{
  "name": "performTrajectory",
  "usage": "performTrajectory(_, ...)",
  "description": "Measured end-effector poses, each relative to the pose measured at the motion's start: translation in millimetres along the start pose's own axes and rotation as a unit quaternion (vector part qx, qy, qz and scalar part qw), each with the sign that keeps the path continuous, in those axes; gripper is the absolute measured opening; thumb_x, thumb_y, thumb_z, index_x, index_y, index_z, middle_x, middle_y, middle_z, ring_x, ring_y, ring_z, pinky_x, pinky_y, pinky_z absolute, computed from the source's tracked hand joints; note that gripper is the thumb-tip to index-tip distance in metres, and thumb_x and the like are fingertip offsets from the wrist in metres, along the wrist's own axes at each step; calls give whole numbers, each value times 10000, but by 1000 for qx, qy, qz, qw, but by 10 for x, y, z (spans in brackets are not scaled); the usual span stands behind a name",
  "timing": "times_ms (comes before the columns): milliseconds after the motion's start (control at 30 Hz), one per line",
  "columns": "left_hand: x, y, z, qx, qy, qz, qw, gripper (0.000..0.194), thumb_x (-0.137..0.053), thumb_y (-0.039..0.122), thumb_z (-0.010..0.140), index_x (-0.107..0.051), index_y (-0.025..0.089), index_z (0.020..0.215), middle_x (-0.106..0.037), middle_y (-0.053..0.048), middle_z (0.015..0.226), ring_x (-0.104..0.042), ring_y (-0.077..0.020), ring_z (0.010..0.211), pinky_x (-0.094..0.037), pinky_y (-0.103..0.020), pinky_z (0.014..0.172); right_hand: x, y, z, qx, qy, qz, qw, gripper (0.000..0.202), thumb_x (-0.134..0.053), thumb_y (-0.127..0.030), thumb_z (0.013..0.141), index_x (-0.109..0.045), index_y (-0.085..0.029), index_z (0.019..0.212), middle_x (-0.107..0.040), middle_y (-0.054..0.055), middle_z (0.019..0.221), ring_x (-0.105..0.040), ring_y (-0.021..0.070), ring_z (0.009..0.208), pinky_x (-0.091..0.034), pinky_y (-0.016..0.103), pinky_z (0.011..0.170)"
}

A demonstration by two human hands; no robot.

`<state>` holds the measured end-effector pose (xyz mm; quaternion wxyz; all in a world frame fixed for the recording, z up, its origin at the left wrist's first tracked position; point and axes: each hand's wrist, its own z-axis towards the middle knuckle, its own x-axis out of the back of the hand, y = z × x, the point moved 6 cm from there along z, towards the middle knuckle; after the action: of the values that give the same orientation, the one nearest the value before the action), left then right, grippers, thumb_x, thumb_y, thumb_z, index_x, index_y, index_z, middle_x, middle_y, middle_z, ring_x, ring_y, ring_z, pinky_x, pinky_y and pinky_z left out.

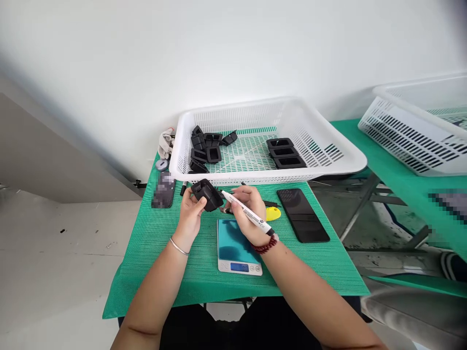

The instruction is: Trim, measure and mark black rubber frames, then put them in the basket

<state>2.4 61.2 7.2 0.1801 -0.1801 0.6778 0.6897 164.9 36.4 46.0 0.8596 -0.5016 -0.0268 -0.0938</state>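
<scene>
My left hand [190, 214] grips a black plastic frame-like part [207, 195], held tilted above the table in front of the basket. In my right hand [251, 211] is a white marker pen [248, 213], its black end towards my wrist. The pen's far tip points at the black part's right edge; whether they touch I cannot tell. Below both hands lies a small digital scale [240, 248] with a shiny blue-green plate and a lit display. Just beyond my right hand is a yellow-handled tool [273, 214], partly hidden by the hand.
A white plastic basket [324, 167] at the back holds loose black parts [213, 154] on its left and a row of three [286, 153] on its right. A black phone [302, 215] lies at right, another phone [164, 189] at left. A second basket [408, 112] stands on the neighbouring table.
</scene>
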Motion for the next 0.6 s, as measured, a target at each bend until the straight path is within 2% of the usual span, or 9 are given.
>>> performTrajectory(167,-25,-53,8,9,-3,4,1000,409,-795,303,656,-563,236,986,-637,3,908,-615,-128,821,-486,-229,699,-32,19,-54,-7,4,-56,998,114,-551,-291,823,-474,-232,884,-642,-17,680,-625,138,552,-465,244,479)
performTrajectory(367,-70,-64,-8,15,-9,5,1000,372,-796,288,655,-564,224,940,-631,13,871,-608,-106,783,-480,-199,668,-22,-66,-13,23,11,-130,991,85,-539,-276,797,-472,-230,818,-608,-42,596,-553,107,458,-425,224,453)
performTrajectory(500,-73,-58,-21,19,-6,14,1000,357,-789,289,664,-562,221,932,-630,10,874,-611,-109,777,-493,-201,655,-38,-50,-10,48,10,-178,983,73,-532,-258,787,-465,-230,800,-603,-31,615,-572,122,502,-438,237,482)
performTrajectory(600,-68,-55,-22,17,-10,24,1000,352,-778,313,676,-565,220,940,-630,2,874,-618,-121,782,-499,-211,650,11,-2,-5,36,31,-200,979,65,-529,-249,791,-467,-231,799,-593,-28,598,-586,141,522,-450,253,491)
